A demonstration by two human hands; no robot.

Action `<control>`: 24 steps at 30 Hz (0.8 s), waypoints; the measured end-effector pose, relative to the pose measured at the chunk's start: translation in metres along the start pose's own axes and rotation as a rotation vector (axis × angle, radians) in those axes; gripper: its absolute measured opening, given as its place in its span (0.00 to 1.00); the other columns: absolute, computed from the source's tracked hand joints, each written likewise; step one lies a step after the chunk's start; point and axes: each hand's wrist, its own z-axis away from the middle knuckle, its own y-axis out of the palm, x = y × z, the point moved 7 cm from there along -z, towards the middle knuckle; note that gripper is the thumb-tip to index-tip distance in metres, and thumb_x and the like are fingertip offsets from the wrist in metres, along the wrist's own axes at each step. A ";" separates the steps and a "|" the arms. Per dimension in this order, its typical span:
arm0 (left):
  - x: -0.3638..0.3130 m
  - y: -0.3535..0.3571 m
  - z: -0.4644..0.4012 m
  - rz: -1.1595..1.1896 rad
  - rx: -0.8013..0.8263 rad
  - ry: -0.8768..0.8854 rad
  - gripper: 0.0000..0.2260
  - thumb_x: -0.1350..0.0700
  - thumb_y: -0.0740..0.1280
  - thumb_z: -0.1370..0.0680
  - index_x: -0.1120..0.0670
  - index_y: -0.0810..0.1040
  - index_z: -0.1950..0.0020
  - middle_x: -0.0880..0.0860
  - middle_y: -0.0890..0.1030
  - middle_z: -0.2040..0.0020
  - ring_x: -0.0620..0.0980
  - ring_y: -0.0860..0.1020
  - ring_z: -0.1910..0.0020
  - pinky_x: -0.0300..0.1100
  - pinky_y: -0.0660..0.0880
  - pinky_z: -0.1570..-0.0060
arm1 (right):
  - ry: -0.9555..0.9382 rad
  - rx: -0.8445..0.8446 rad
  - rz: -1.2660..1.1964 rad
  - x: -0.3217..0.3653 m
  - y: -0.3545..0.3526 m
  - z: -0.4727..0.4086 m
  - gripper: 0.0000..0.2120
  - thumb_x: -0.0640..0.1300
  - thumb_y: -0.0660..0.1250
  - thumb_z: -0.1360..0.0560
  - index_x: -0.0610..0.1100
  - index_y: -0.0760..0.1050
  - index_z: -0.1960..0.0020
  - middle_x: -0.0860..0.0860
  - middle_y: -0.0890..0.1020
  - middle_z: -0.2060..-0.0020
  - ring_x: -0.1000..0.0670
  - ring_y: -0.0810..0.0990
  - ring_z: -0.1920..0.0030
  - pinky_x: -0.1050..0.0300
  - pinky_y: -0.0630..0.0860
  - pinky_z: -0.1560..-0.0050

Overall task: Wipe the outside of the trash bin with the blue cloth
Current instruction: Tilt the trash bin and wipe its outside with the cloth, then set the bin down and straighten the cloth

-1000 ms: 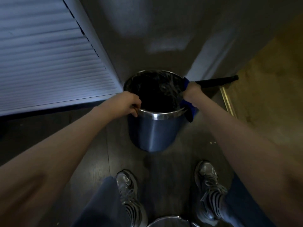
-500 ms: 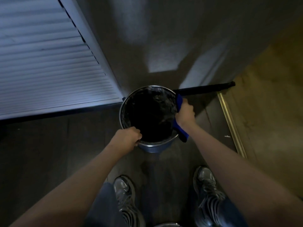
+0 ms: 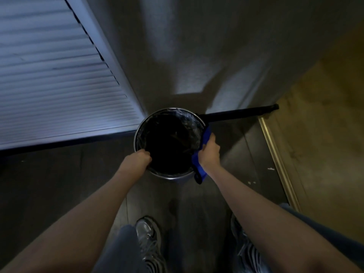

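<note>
Head view is looking almost straight down into the trash bin [image 3: 169, 174], where a second ago its brushed side was showing; the camera is now sitting more directly overhead, so the outer wall is nearly hidden. The right hand [image 3: 209, 152] is gripping the blue cloth [image 3: 200, 168], fingers curled around it, and is pressing it against the bin's right outer side, nearer the person than it was a second ago. That suggests the wiping is travelling round the rim toward the front, with much of the outside probably still to do. The left hand [image 3: 137, 159] is clamping the near-left rim, fingers hooked over the edge and steadying the bin. The bin is standing on the dark floor [image 3: 59, 184] by a louvred door [image 3: 49, 85]. It is a round metal cylinder with a shiny rim and a crinkled, glossy black liner; the cloth is looking soft and folded, though the dim light is blurring its texture.
</note>
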 end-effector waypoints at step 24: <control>-0.051 -0.133 0.086 1.517 -0.150 -0.256 0.16 0.55 0.55 0.19 0.63 0.76 0.43 0.55 0.80 0.59 0.52 0.77 0.58 0.40 0.71 0.56 | -0.119 0.258 -0.953 0.143 -0.118 0.088 0.15 0.38 0.51 0.19 0.37 0.67 0.35 0.41 0.77 0.44 0.42 0.76 0.44 0.48 0.74 0.43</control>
